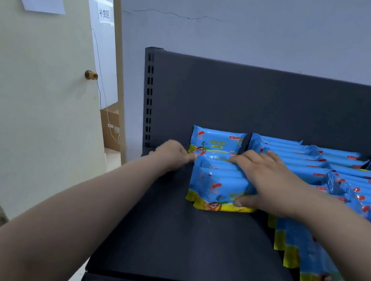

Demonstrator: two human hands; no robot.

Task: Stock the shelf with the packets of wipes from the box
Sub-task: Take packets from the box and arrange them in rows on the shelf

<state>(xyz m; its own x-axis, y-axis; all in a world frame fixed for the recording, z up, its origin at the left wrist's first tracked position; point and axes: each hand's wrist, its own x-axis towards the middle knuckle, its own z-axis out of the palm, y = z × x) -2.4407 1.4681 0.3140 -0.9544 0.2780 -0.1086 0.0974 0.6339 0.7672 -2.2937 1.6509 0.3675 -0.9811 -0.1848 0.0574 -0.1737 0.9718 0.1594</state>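
Note:
A short row of blue and yellow wipe packets (217,187) stands upright on the dark shelf (177,239), left of the fuller rows. My right hand (266,182) grips this row from the right, fingers over the tops and thumb on the front packet. My left hand (173,154) touches the row's left rear corner with curled fingers. One more packet (215,141) stands upright behind the row, near the back panel. The box is out of sight.
Several rows of the same packets (332,170) fill the shelf to the right, reaching the front edge. A slotted upright (149,97) bounds the shelf on the left. Beyond it are a cream door (43,96) and a cardboard box (110,127) on the floor.

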